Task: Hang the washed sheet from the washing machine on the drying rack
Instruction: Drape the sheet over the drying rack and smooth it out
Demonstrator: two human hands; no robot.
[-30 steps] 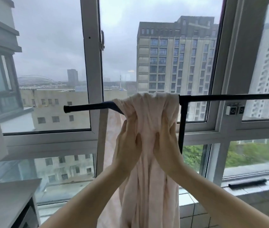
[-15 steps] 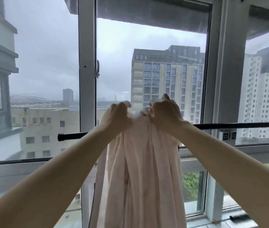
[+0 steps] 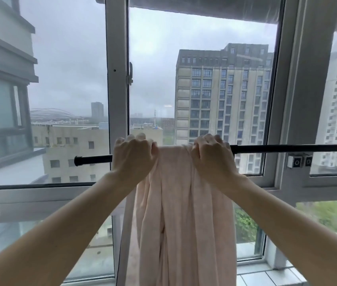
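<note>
- Drying rack bar (image 3: 93, 159): black, horizontal, capped left end free; runs across the window to the right edge of view.
- Left hand (image 3: 133, 157): on the bar at the sheet's left edge; fingers (image 3: 140, 138) curled close together over the top, gripping bunched fabric.
- Pink sheet (image 3: 180, 213): draped over the bar between the 2 hands, hanging in gathered folds.
- Right hand (image 3: 213, 156): at the sheet's right edge; fingers (image 3: 215, 139) curled together, gripping fabric on the bar.
- Window frame (image 3: 283, 120): pale, behind the rack.
</note>
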